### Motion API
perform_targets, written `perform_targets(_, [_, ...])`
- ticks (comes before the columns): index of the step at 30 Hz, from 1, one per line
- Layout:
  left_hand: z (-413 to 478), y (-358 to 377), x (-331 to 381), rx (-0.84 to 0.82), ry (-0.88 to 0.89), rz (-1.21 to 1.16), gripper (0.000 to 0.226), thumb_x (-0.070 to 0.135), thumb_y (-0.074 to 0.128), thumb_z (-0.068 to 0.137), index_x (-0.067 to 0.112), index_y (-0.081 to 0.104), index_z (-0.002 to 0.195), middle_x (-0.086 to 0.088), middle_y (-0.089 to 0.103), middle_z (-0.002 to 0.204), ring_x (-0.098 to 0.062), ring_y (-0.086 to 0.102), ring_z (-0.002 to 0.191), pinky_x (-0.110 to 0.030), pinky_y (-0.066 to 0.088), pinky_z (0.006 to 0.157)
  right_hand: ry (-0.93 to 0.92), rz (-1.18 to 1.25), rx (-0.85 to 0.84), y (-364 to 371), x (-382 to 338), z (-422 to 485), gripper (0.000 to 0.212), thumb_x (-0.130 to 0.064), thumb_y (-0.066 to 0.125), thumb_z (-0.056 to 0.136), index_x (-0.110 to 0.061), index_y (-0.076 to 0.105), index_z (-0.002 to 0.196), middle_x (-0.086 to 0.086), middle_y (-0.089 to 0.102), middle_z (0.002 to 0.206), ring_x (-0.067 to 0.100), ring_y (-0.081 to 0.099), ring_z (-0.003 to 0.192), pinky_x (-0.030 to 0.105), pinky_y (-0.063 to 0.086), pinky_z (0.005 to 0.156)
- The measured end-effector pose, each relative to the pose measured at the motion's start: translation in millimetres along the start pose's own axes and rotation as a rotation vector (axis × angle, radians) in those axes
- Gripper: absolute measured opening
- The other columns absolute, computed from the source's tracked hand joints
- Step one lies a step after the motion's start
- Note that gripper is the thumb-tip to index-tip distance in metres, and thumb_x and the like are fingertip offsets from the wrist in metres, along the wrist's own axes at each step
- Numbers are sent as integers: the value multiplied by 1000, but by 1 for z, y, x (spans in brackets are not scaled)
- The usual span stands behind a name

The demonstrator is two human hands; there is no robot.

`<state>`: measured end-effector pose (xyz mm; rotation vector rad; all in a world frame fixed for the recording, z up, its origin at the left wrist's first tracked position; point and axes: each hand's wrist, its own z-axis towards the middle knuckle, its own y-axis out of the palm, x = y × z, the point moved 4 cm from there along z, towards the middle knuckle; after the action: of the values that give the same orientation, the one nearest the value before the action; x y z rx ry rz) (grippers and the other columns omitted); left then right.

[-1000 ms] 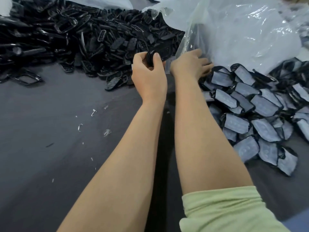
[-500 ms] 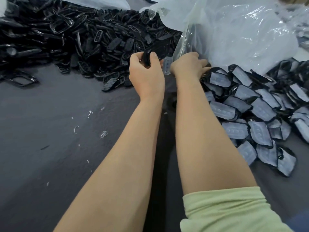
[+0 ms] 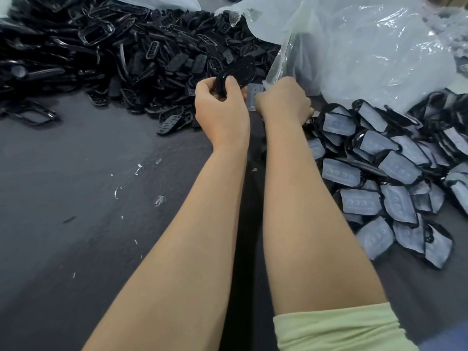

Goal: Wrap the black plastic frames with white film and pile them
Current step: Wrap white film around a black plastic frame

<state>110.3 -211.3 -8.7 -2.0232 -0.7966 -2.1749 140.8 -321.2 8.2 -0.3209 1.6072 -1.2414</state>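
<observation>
- The fingers [image 3: 231, 84] of the left hand [image 3: 222, 115] are curled around one black frame [image 3: 240, 70]. The thumb and the first finger pinch its near end, and the rest of the frame sticks up and away from the hand, above the surface.
- The right hand [image 3: 282, 101] is just beside the left one, with its back toward the camera. Its fingers are bent under the palm and mostly hidden.
- A small piece of white film [image 3: 253, 97] shows between the two hands, at the thumb side of the right hand. The right hand seems to pinch it, but the grip itself is covered.
- A narrow clear strip of a plastic bag [image 3: 379, 46] rises just behind the right hand. The bag is big and wrinkled and fills the far right.
- Right of the right forearm lies the pile of wrapped frames [image 3: 379, 173], black pieces covered with white film and overlapping each other on the surface.
- Far left, behind the left hand, there is a large heap of bare black frames [image 3: 152, 54], of several shapes and mixed together.
- The surface [image 3: 76, 211] is dark grey. Some small white scraps [image 3: 160, 200] lie on it, left of the left forearm.
- A pale green sleeve [image 3: 336, 328] covers the right upper arm at the bottom edge. The left forearm is bare.
</observation>
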Motion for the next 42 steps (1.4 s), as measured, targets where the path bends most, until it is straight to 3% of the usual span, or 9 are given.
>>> perform_targets(3, [1,-2,2,24,11,28,7,14,55,95,9,52,99,-13,69,97,-15,68,80,-23,54,75,-58,115,-47,2,-8,-8,37,-35,53,91,-11,54,119,8,60,123,29,53,116,43,41,102])
perform_targets(9, [2,-17,14,49,24,-67,14,8,54,96,17,48,86,2,61,79,-8,66,66,-15,50,62,30,-84,-92,11,-5,-25,46,-31,41,95,-13,41,138,17,30,149,42,24,137,51,19,115])
perform_targets(18, [5,-65,32,122,26,-104,15,9,54,96,19,48,86,2,61,78,-5,66,64,-15,49,62,-181,-88,-143,28,-35,-65,43,-32,46,94,-15,45,134,14,46,138,34,42,127,40,35,102])
perform_targets(23, [3,-92,39,167,22,-140,4,9,54,96,6,52,97,-6,64,84,-4,66,63,-16,49,61,-353,-71,-181,38,-47,-98,46,-37,45,95,-15,47,134,13,53,133,34,47,122,39,38,98])
perform_targets(28, [-2,-112,44,186,30,-163,5,8,55,95,11,51,93,0,63,75,-5,65,63,-16,50,59,-532,-100,-211,55,-64,-132,37,-26,43,98,-18,47,134,10,58,127,30,52,117,37,39,93])
perform_targets(33, [-1,-142,53,221,85,-166,6,6,55,95,11,51,92,4,61,72,-8,67,68,-22,54,67,-672,159,-347,60,-83,-161,34,-23,54,93,-17,57,126,7,62,121,25,55,115,39,42,99])
perform_targets(37, [2,-165,56,233,91,-114,8,8,54,96,14,50,91,-1,63,77,-3,66,64,-20,52,65,-611,470,-259,38,-82,-156,32,-15,54,91,-8,62,122,6,62,124,19,52,119,32,35,108])
perform_targets(39, [2,-171,53,215,48,-111,8,11,54,97,16,50,92,-5,63,86,-2,65,65,-20,51,62,-470,570,-134,21,-69,-142,32,-6,48,92,-8,63,119,3,65,120,13,56,112,15,37,97])
perform_targets(42, [2,-168,51,171,-7,-147,7,13,55,96,16,52,92,0,63,82,0,65,66,-19,52,58,-342,450,-31,12,-48,-128,28,-8,47,92,-11,64,113,0,67,108,14,59,104,14,39,82])
